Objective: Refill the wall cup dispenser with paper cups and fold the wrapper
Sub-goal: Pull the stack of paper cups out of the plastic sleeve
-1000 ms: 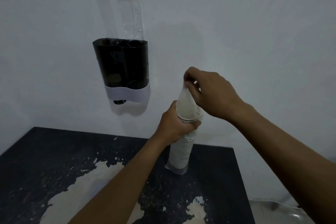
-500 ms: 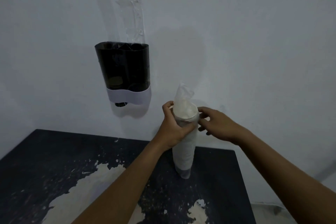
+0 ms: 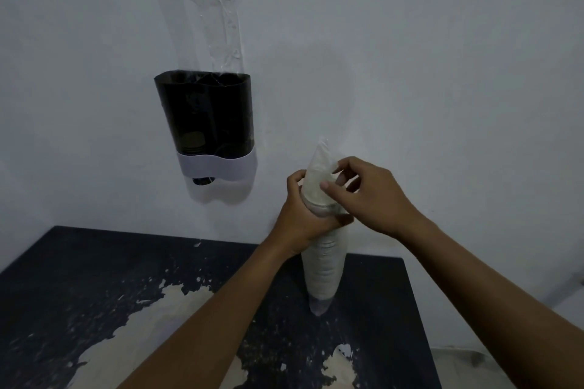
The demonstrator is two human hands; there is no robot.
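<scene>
sleeve of cups (image 3: 323, 271): one, standing upright on the table, its lower end resting on the top near the far right part; sealed in a clear wrapper.
wrapper (image 3: 319, 161): one, clear plastic; its loose top rises to a point above the uppermost cup, at 12 o'clock from both hands.
left hand (image 3: 303, 218): fingers and thumb curled round the upper part of the sleeve, grasping it from the 9 o'clock side, just under the top rim.
right hand (image 3: 369, 196): at 3 o'clock of the sleeve top; thumb and fingers pinch the loose wrapper above the cups. the two hands touch or nearly touch at the rim; which, cannot be told.
cup dispenser (image 3: 208, 126): one, fixed to the wall at 10 o'clock from the hands and well apart from them; dark see-through body with two tubes side by side, pale band at its foot, open at the top.
cups in dispenser: a short stack shows low in the left tube; number cannot be told. the right tube is too dark to judge.
tape (image 3: 221, 28): clear strips on the wall directly above the dispenser, at its 12 o'clock.
table (image 3: 79, 278): one, dark top with pale worn patches toward the near edge.
wall (image 3: 442, 73): pale, plain, behind everything.
</scene>
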